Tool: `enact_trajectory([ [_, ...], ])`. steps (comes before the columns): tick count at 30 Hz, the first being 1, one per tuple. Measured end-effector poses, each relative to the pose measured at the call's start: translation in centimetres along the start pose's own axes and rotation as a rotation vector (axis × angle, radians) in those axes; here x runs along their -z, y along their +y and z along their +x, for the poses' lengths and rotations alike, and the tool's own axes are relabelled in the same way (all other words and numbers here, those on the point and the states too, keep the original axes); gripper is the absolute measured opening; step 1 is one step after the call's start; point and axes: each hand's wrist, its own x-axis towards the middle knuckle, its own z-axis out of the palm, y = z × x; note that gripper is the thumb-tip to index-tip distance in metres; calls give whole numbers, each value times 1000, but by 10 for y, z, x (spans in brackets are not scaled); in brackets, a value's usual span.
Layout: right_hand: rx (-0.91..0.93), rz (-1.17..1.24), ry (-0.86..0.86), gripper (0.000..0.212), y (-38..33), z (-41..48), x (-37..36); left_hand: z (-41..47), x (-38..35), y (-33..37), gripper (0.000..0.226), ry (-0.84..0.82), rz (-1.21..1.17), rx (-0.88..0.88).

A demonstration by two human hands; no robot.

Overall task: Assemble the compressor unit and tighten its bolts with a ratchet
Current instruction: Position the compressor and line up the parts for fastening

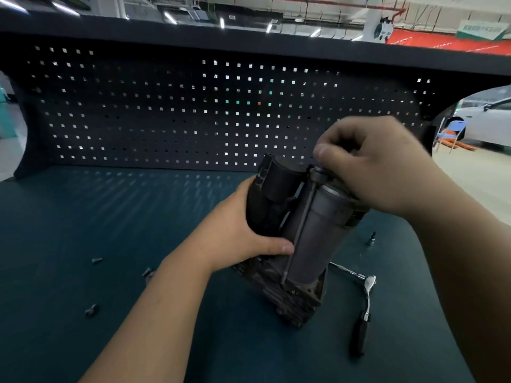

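The left hand (249,230) is wrapped round the black housing on the left side of the compressor unit (301,230), with the thumb lying across its front and the fingers hidden behind it. The right hand (373,167) comes down on the unit's top end with its fingers curled. The thumb and fingertips pinch at the head of a long bolt (300,228), though blur hides the exact contact. This bolt runs down the front of the grey cylinder to the ribbed, rust-stained base.

The compressor stands on that base on the tabletop (83,217), tilted with its top leaning away and to the right.

To the compressor's right, a ratchet (365,305) lies flat, its chrome head nearest the base and its dark handle pointing toward the viewer. A thin chrome extension bar (345,270) reaches from the ratchet head back to the base. Further back on that side, a small socket (371,239) stands alone.

Left of the compressor lie three loose bolts, apart from each other: a near bolt (148,272), a far bolt (96,260) and a front bolt (91,309). Behind the compressor rises a dark pegboard (166,106).
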Motion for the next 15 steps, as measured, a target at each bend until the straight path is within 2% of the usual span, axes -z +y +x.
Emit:
enact_trajectory([
  [3,35,-35,-82,24,1,-4,1,0,0,2,132,18,96,24],
  [8,107,-15,-90,21,1,-4,5,-3,-4,6,147,48,108,50],
  [11,63,-14,-29,22,1,-5,-2,-7,-10,8,141,136,105,-11],
  [15,-72,77,70,30,5,-6,-8,-9,-13,9,127,165,147,-81],
])
